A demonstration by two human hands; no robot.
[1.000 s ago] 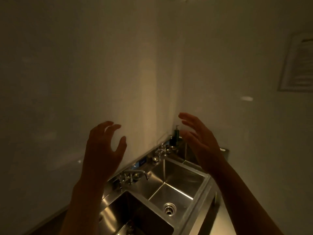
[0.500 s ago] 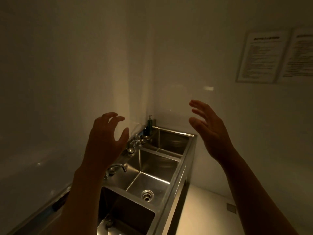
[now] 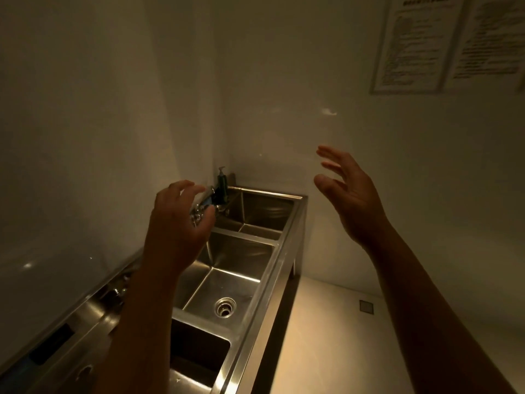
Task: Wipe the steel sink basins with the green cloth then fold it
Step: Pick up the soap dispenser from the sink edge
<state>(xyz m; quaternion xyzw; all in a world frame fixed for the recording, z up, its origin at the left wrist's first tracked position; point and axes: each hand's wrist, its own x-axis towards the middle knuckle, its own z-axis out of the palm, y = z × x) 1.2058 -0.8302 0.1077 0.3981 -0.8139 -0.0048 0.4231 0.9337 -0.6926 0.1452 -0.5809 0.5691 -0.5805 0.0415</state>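
Observation:
A long steel sink unit (image 3: 279, 268) stands in a dim corner with three basins in a row. The middle basin (image 3: 241, 260) shows its round drain (image 3: 225, 306); the far basin (image 3: 264, 211) and the near basin (image 3: 196, 356) lie on either side. My left hand (image 3: 177, 226) is raised above the taps with fingers curled apart and holds nothing. My right hand (image 3: 348, 194) hovers to the right of the sink, in front of the wall, fingers spread and empty. No green cloth is in view.
A dark soap pump bottle (image 3: 222, 184) stands in the far corner by the taps (image 3: 199, 214). Two printed notices (image 3: 412, 44) hang on the right wall. A light floor with a small square drain (image 3: 366, 306) lies right of the sink.
The view has swung down and to the right, so more of the sink, floor and notices shows. Both hands stay raised and empty, and sit lower relative to the sink.

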